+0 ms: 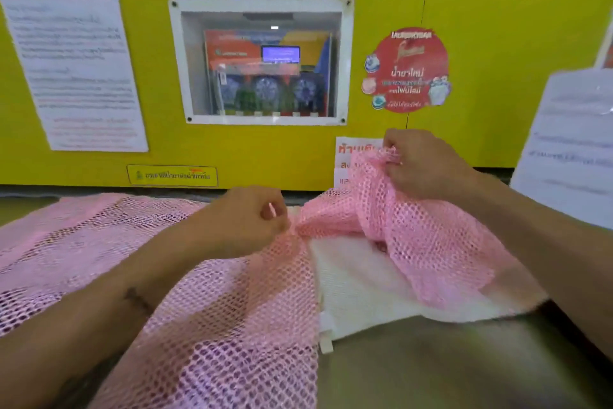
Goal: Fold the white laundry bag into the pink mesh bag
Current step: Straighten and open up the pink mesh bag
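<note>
The pink mesh bag lies spread across the counter from the left edge to the right. The white laundry bag lies flat at centre right, partly under the pink mesh, with its near edge and a small white tab showing. My left hand pinches the pink mesh at the centre, fingers closed on a gathered fold. My right hand grips a lifted edge of the pink mesh, held above the white bag near the wall.
A grey metal counter carries the bags. Right behind it stands a yellow wall with a windowed dispenser panel, paper notices and a red round sticker. Another sheet of paper leans at the far right.
</note>
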`<state>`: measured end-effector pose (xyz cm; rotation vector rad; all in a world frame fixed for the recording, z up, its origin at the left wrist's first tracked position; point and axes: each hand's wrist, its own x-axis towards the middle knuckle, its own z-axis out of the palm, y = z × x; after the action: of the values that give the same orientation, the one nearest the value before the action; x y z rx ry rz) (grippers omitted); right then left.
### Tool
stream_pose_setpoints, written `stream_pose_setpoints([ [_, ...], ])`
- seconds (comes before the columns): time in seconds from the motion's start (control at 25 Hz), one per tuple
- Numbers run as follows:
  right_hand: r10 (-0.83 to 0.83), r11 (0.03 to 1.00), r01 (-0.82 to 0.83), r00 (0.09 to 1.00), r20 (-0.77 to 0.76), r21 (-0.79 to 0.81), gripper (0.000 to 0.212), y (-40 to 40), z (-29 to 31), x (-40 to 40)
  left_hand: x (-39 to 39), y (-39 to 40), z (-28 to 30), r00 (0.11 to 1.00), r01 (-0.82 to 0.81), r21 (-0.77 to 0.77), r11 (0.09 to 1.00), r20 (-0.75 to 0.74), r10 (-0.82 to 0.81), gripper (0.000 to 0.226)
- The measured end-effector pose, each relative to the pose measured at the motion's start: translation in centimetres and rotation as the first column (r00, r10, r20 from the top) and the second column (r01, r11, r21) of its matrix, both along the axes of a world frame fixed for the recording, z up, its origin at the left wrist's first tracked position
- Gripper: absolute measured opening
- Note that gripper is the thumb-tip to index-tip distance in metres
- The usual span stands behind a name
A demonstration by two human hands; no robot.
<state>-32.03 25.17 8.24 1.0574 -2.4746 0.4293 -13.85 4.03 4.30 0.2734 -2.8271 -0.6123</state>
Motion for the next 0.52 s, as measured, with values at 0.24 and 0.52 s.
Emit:
stream_pose_setpoints([
  [0.24, -0.014, 0.939, -0.083, 0.961, 0.278, 0.333, 0.042, -1.0, 1.6, 0.1, -6.4, -2.0, -2.3, 0.932, -0.108, -0.246, 0.963, 0.313, 0.184, 0.056],
  [0.52, -0.150, 0.802, -0.075, 0.935, 0.322, 0.593, 0.036, -2.6, -1.8, -1.9, -7.6, -1.3, 0.0, 0.953, -0.112, -0.051, 0.992, -0.289, 0.093, 0.015],
])
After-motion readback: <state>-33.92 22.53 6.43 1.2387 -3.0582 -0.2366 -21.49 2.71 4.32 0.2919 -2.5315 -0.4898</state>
